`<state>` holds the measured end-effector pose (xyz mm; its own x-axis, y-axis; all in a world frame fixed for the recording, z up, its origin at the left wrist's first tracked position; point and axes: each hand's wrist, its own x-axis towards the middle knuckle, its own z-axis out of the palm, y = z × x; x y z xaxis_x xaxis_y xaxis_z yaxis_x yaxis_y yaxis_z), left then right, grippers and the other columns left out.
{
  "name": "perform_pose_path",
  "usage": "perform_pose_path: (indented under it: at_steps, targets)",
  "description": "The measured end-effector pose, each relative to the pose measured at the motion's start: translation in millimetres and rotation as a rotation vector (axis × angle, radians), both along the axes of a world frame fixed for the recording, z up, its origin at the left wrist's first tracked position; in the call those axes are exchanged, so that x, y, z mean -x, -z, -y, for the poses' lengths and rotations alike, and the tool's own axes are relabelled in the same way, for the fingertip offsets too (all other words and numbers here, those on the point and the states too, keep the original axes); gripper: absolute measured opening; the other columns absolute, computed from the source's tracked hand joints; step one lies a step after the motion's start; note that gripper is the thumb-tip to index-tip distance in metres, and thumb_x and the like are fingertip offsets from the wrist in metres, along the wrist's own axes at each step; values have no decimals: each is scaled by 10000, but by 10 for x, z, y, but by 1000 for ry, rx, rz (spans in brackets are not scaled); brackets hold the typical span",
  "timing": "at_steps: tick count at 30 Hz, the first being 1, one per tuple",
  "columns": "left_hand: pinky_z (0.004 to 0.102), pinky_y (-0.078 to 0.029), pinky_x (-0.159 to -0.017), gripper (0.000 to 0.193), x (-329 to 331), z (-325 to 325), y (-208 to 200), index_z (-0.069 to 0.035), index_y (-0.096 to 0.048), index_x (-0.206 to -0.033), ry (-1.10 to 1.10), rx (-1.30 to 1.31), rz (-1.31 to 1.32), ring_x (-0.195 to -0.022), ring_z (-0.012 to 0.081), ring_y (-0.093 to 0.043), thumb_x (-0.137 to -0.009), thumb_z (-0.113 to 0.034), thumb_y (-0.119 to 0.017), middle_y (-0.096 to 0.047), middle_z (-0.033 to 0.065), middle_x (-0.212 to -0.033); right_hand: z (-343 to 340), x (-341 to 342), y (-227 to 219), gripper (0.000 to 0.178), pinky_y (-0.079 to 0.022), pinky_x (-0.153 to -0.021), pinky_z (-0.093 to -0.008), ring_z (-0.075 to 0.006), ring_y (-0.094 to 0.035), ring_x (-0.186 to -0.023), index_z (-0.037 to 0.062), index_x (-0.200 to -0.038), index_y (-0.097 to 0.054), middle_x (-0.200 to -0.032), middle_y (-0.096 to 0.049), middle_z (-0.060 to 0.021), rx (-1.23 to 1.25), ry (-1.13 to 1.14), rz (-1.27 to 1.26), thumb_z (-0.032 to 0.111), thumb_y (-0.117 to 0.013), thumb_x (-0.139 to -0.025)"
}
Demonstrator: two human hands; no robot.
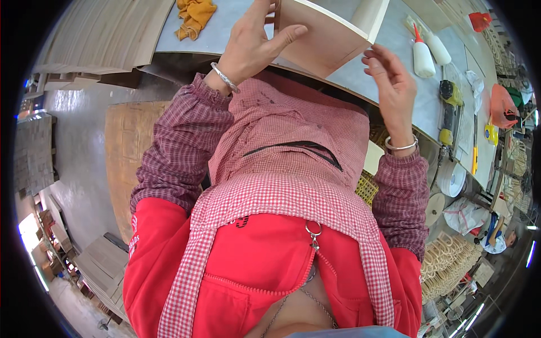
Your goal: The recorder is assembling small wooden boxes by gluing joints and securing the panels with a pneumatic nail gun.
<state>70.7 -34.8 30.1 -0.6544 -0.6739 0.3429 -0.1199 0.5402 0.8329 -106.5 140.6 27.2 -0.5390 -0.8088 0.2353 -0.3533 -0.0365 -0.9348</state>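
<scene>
A pale wooden box (324,42), open on top, stands at the near edge of the worktable and is cut off by the upper picture edge. My left hand (251,45) is at its left side, thumb stretched across the near panel; its fingertips run partly out of view. Whether the thumb presses on the wood, I cannot tell. Just off the box's right corner is my right hand (394,81), fingers apart and loosely bent, holding nothing. Right of the box, a white glue bottle with a red nozzle (422,59) stands beside another white bottle (438,49).
An orange cloth (194,17) lies on the grey tabletop (225,25). Stacked wooden boards (101,34) rise at the left. A yellow-and-black power drill (449,98) and a yellow cutter (475,159) lie along the right. Farther right, a person (496,239) is near bundled wooden pieces (451,265).
</scene>
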Motion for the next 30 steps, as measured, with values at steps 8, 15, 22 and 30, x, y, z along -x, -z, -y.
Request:
perform_pose_path:
  at_steps: [8,15,22,30]
  targets:
    - [308,-500,-837,695,124,43,-138,-12,-327,-1409,-44,-85,-35,-937,224,-601,-830,-101,-702,-586,178,-1081,87,-109,-64,344,-469,-847,-244,-175,-607,-945,23,-1169,-632,-1064,-642,-68,103,-31,-136,-1,-590,-828]
    - [316,-580,-719,521,93,-52,82,-77,-392,-1328,-8,-245,-364,-864,241,-617,-865,-38,-627,-546,154,-1032,185,-131,-316,392,-466,-871,-250,-192,-580,-1005,45,-1158,-645,-1101,-638,-58,208,-6,-379,-39,-592,-779]
    - [332,-593,-781,379,112,-386,622,-31,-365,-1251,120,-660,-436,-867,293,-669,-943,-102,-574,-550,197,-1113,176,-58,-338,400,-429,-973,-284,-198,-556,-1095,71,-1192,-640,-1224,-601,-66,166,-76,-524,-34,-558,-816]
    - [290,-604,-690,495,159,-673,865,11,-281,-1282,95,-928,-266,-731,235,-682,-928,-119,-602,-608,153,-870,118,72,-72,341,-464,-946,-264,-169,-560,-1080,82,-1134,-666,-1181,-636,-24,132,-65,-592,-11,-617,-809]
